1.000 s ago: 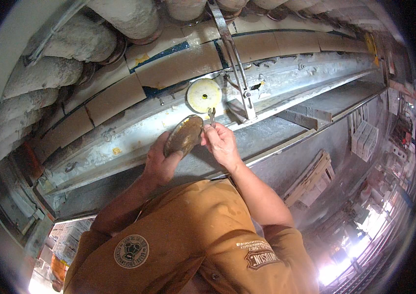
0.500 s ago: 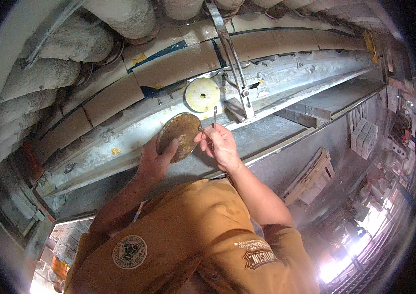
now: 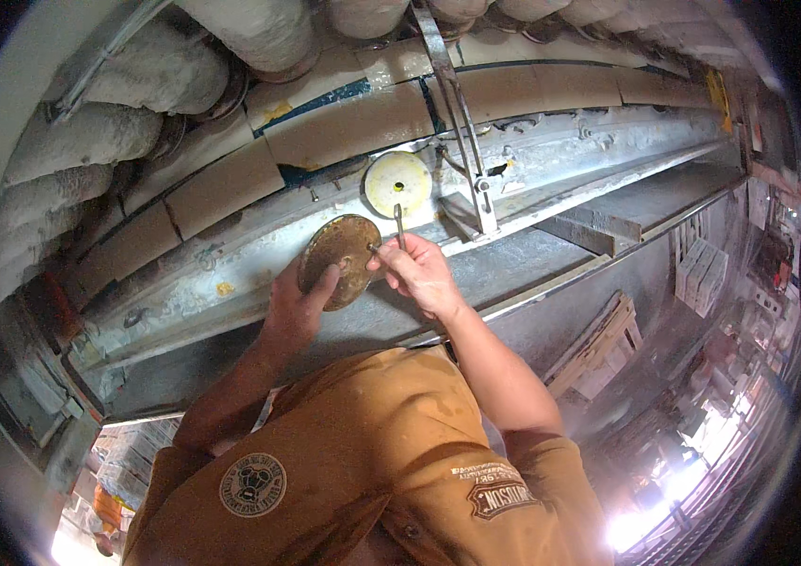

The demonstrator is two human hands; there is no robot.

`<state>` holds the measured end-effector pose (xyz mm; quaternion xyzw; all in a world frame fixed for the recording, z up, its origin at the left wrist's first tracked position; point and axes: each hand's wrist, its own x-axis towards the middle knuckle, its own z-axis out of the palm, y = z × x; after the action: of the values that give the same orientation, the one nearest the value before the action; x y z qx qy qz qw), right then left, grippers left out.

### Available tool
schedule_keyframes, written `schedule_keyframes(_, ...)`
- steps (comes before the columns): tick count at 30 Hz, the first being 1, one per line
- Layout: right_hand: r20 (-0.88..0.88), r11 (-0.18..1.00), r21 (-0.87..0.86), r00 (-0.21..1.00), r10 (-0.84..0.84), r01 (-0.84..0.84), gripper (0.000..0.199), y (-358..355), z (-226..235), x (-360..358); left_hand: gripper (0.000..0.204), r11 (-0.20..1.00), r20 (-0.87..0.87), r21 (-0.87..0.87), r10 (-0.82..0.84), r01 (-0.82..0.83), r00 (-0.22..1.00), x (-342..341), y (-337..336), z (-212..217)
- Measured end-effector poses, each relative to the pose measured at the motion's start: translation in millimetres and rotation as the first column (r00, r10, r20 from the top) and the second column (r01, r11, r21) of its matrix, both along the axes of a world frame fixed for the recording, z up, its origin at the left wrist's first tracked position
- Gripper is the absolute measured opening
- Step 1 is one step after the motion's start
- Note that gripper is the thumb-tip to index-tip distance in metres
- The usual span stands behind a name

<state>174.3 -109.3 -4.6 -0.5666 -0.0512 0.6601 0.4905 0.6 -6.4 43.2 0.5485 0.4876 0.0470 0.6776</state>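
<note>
Gripping the edge of a round brown disc (image 3: 339,259) with its fingers, the left hand (image 3: 295,307) holds it up against the grey steel beam (image 3: 231,274), just beside and below a pale yellow disc (image 3: 397,183) fixed there. The right hand (image 3: 419,274) is closed on a thin metal tool (image 3: 398,226), its tip near the brown disc. To do this step well, the person should probably keep the disc steady and flat, and press the tool gently so that it does not slip.

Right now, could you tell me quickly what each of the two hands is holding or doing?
Left hand: closed on the edge of the round brown disc.
Right hand: closed around a thin metal rod, fingertips touching the disc.
</note>
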Motion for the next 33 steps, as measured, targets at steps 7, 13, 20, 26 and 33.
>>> schedule_keyframes(7,-0.014,0.999,0.037,0.999,0.037,-0.036,0.013,5.2,-1.0,-1.1,0.029,0.999,0.029,0.005,0.044,-0.044,0.999,-6.2,2.2,-0.4)
schedule_keyframes(13,-0.050,0.997,0.051,0.997,0.057,-0.055,0.011,3.6,2.3,2.9,0.040,0.998,0.000,-0.030,0.048,-0.048,0.999,-9.6,9.5,0.5)
schedule_keyframes(20,-0.054,0.996,0.075,0.997,0.059,-0.055,0.011,2.8,2.1,1.9,0.037,0.981,0.073,-0.161,0.120,-0.107,0.990,-18.2,11.4,-14.0)
schedule_keyframes(26,0.123,0.980,0.113,0.981,0.152,-0.166,0.011,2.0,6.9,0.5,0.037,0.982,0.084,-0.187,0.048,-0.032,0.995,-19.1,10.0,-22.3)
schedule_keyframes(33,0.278,0.958,0.065,0.927,0.252,-0.280,0.013,3.2,11.2,-0.3,0.035,0.871,0.210,-0.468,0.275,-0.151,0.938,-19.7,-3.0,-43.1)
